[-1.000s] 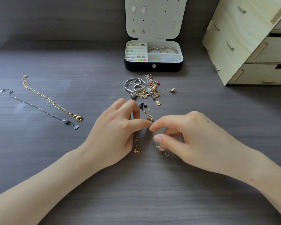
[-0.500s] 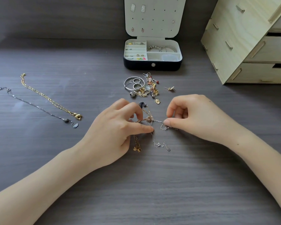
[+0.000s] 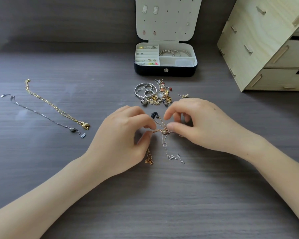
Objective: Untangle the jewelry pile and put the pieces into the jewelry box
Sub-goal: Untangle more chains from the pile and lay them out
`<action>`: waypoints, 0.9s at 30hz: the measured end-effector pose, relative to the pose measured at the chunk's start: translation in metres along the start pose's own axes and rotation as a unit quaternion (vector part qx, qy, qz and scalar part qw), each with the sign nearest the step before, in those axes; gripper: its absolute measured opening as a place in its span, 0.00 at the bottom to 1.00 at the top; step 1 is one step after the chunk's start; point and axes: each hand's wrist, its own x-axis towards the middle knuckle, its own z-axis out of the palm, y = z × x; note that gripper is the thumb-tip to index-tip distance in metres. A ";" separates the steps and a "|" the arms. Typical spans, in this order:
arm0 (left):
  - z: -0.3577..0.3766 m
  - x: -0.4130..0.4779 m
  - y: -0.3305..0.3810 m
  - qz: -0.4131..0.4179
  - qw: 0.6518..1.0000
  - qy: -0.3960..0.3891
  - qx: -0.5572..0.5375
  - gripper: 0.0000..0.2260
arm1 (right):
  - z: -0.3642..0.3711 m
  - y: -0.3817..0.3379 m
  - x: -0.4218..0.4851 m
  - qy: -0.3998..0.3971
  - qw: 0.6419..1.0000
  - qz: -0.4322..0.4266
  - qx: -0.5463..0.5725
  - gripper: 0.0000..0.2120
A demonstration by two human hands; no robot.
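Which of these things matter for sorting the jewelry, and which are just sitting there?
Job: knotted chains, pile, box, gold chain, silver chain.
Idle: wooden drawers.

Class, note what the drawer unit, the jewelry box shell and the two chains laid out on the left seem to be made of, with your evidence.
Drawer unit: apparently pale unfinished plywood, visible grain and slotted tabs.
Jewelry box: dark matte shell, perhaps faux leather; cream lining.
Gold chain: shiny yellow metal, possibly plated.
Silver chain: thin grey metal, glinting.
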 end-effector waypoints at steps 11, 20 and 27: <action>0.013 0.009 0.005 -0.041 0.999 -0.013 -0.022 0.04 | 0.002 -0.011 0.028 -0.034 0.995 0.008 -0.089 0.06; 0.013 0.010 0.000 -0.039 0.999 -0.022 -0.005 0.05 | -0.004 -0.010 0.001 -0.009 0.998 -0.066 -0.008 0.11; 0.013 0.008 -0.001 -0.055 0.998 -0.014 -0.040 0.05 | 0.004 -0.012 -0.026 -0.076 0.991 -0.088 -0.070 0.12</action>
